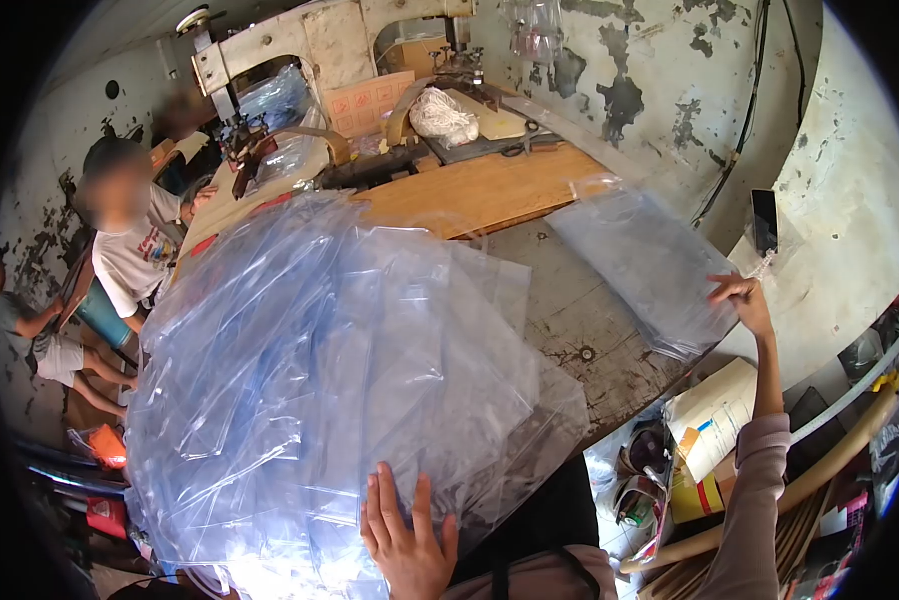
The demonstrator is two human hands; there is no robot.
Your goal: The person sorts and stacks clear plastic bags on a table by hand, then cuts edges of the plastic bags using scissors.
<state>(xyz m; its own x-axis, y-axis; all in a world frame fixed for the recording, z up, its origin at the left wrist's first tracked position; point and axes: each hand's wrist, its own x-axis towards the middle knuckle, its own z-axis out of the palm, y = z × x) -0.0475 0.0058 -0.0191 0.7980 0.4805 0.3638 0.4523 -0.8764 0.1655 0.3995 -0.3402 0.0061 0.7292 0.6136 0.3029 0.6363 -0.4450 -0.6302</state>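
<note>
A large fanned pile of clear, bluish plastic sheets (300, 380) covers the near left of the worktable. My left hand (408, 540) lies on the pile's front edge, palm down with its fingers spread. Out to the right, my right hand (740, 298) rests at the edge of a smaller, neater stack of clear plastic sheets (635, 260). Its fingers are slightly bent and apart, touching the top of that stack. Whether the sheets are single or bag-like I cannot tell.
Behind the pile stands an old cream-coloured machine (335, 50), with a bundle of white string (444, 117) and scissors (530, 138) nearby. A phone (764, 220) is by the right wall. Boxes and cardboard (710, 410) crowd the floor at right. Another person (135, 235) is at left.
</note>
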